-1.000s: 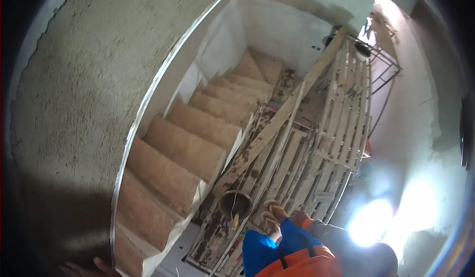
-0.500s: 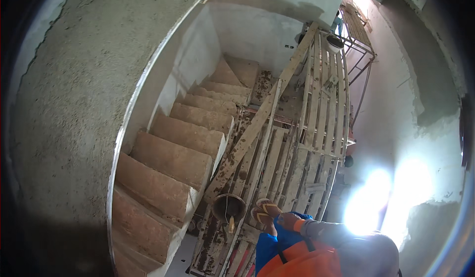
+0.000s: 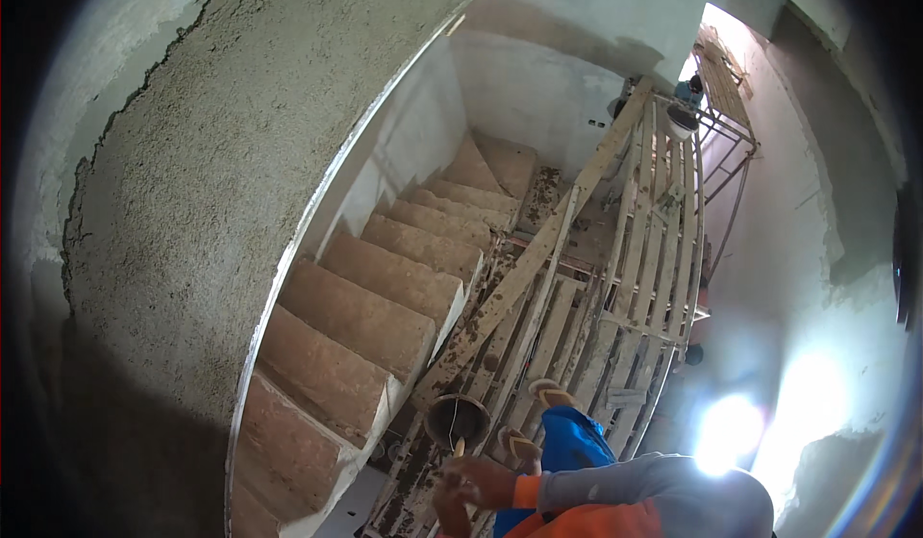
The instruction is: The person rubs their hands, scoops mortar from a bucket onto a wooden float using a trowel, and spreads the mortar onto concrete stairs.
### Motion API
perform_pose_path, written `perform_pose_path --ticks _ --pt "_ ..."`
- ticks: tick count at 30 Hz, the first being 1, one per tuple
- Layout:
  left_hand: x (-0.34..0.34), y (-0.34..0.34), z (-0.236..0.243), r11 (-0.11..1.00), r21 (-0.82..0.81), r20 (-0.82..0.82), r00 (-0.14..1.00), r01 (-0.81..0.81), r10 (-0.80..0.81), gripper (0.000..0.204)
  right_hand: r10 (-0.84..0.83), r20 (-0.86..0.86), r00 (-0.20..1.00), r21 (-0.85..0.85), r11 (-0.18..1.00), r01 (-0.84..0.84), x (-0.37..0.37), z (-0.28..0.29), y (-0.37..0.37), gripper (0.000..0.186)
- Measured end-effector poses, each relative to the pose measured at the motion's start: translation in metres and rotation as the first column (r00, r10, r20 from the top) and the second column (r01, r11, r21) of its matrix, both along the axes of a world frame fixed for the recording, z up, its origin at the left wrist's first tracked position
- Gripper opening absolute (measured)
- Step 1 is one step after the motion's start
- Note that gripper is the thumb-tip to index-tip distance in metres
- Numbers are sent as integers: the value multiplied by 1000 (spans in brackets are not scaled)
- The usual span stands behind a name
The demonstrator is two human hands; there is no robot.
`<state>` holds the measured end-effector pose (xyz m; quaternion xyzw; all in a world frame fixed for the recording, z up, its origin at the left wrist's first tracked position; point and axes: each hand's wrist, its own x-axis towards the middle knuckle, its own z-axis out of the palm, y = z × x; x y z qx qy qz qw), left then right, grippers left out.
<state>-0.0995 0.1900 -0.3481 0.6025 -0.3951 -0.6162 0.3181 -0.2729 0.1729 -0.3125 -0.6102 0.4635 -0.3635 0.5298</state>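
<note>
My right hand (image 3: pixel 488 481), below an orange cuff and grey sleeve, reaches left across my body. It meets my left hand (image 3: pixel 450 507) at the lower edge, close under a dark bucket (image 3: pixel 457 422). The bucket stands on the planks with its wire handle hanging over the rim. A pale grip (image 3: pixel 460 448) on that wire ends just above my fingers; whether they touch it I cannot tell. Both hands are blurred and overlap, so their finger positions are unclear. My sandalled feet (image 3: pixel 552 396) are on the plank platform, one ahead of the other.
Gapped scaffold planks (image 3: pixel 630 293) stretch ahead, with a long board (image 3: pixel 524 274) lying diagonally across. Concrete stairs (image 3: pixel 361 317) drop away at left beside a rough plastered wall (image 3: pixel 183 182). A white bucket (image 3: pixel 682 126) stands far off, near another person (image 3: pixel 688 91). Bright light strikes the right wall.
My right hand has moved left and down from beside my knee to meet my left hand, which has come into view. My feet have moved apart, and the view has shifted left.
</note>
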Motion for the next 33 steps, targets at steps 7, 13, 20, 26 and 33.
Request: perform_pose_path --ticks 7,13,20,26,33 --pt "-61 -11 54 862 433 -655 565 -264 502 57 242 -12 970 -169 956 -240 10 -49 11 64" --pt "-103 -56 103 697 452 -558 433 -556 708 51 305 -619 724 -185 839 -512 -86 -94 -6 46" --pt "-21 37 12 977 129 510 857 -167 79 15 574 -407 711 492 793 -359 -219 -93 -12 48" --pt "-32 143 -41 759 447 388 661 474 -642 30 711 -442 548 475 703 -529 -245 -107 7 55" --pt "-41 183 -64 608 520 301 538 600 -788 34 878 -396 269 502 452 -737 -212 -98 18 46"
